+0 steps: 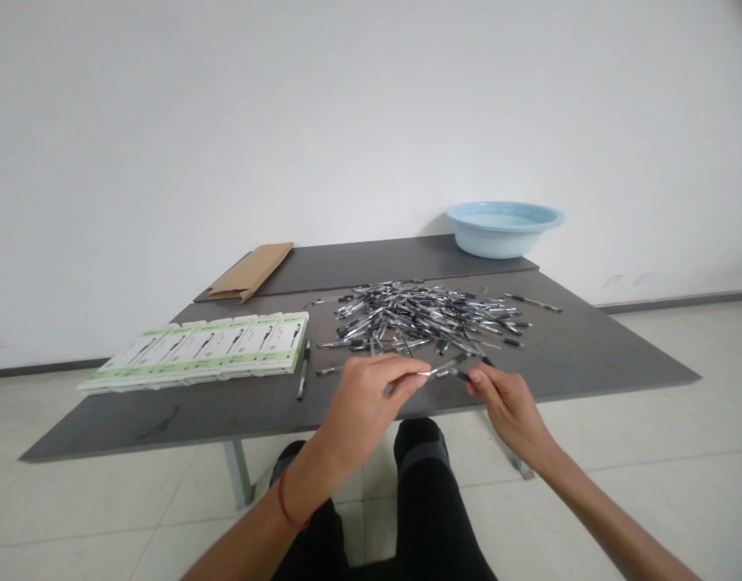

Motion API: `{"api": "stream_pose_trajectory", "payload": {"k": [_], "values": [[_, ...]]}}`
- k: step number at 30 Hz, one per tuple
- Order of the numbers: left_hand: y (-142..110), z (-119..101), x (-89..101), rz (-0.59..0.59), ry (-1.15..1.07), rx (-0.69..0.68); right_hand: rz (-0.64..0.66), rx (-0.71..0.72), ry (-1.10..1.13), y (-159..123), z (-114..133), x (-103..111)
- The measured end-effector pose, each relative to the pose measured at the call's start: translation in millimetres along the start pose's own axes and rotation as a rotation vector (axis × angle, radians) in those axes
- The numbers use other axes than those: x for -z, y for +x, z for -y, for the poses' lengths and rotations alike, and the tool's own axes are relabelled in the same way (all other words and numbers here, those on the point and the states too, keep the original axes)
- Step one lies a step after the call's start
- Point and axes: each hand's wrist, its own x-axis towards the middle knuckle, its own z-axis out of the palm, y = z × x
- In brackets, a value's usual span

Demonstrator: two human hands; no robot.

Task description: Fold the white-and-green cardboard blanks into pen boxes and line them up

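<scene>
My left hand (371,395) pinches the clear end of a pen (446,365) between thumb and fingertips, just above the table's front edge. Opposite it, my right hand (507,401) is closed on the black end of a pen; whether both hands grip the same pen cannot be made out. Right behind my fingers spreads a large heap of clear pens with black grips (419,311). A single pen (303,369) lies apart, left of the heap.
Flat white-and-green printed cartons (207,347) lie in a row at the left. Behind them is a brown paper bag (253,270). A light blue basin (504,230) stands at the back right of the dark table (606,347), near the wall. My knees are under the front edge.
</scene>
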Motion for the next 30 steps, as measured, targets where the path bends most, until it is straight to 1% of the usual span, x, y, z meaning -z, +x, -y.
{"api": "stream_pose_trajectory", "payload": {"k": [3,6,12,15,18,21,23,24,26,28,30], "values": [[-15.9,-7.0,-0.2,-0.067,-0.004,0.045,0.034,0.021,-0.044,-13.5,22.6,-3.8],[-24.1,-9.8,0.4,-0.095,0.019,0.045,0.060,0.055,-0.084,-21.2,36.5,-6.6],[-26.2,-12.2,1.5,-0.048,0.015,0.034,0.086,0.089,-0.085,-22.4,45.8,-9.1],[-26.8,-11.3,4.1,-0.094,0.037,0.038,0.071,0.095,-0.090,-21.0,47.2,-9.2],[-30.5,-12.9,17.3,-0.177,0.143,0.014,0.065,0.092,-0.098,-20.1,47.0,-8.2],[-37.3,-20.7,40.9,-0.324,0.370,-0.041,0.052,0.093,-0.102,-19.8,45.8,-7.2],[-41.7,-27.7,54.8,-0.384,0.451,-0.028,0.050,0.093,-0.101,-20.0,45.2,-7.6],[-43.3,-30.8,58.7,-0.381,0.458,-0.014,0.052,0.091,-0.102,-20.2,45.3,-8.2],[-44.8,-34.9,59.1,-0.312,0.408,-0.001,0.061,0.090,-0.105,-20.6,46.4,-10.1],[-44.0,-35.6,51.1,-0.202,0.315,-0.002,0.069,0.101,-0.110,-21.2,48.6,-12.5],[-41.8,-34.0,39.9,-0.126,0.236,-0.004,0.082,0.126,-0.113,-22.1,51.4,-14.6]]}}
